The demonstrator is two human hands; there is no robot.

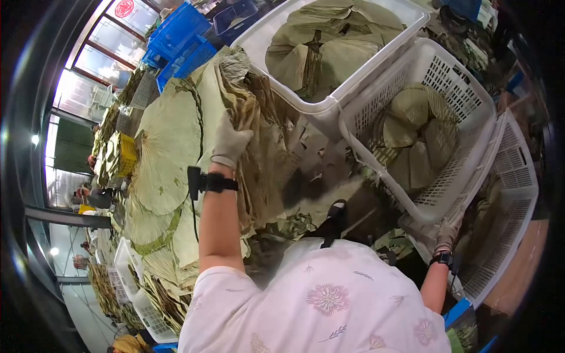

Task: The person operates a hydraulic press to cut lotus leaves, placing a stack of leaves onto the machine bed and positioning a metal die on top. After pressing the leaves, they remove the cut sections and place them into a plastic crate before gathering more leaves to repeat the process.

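Observation:
My left hand (pixel 231 140), in a pale glove, is closed on the edge of a tall stack of large dried lotus leaves (pixel 170 147). The leaves are grey-green on top, with brown, ragged edges hanging down on the right. My right hand (pixel 448 234), gloved too, grips the near corner of a white perforated basket (pixel 424 206); its fingertips are partly hidden. Inside that basket lies a round bundle of folded leaves (pixel 415 138). Both wrists carry black straps with small devices.
A white tub (pixel 329 106) holding more leaves stands ahead, touching the basket. Another white basket (pixel 524 194) is at the right. Blue crates (pixel 182 35) and a yellow crate (pixel 126 154) stand among leaf piles at the left. Leaf scraps litter the floor around my foot.

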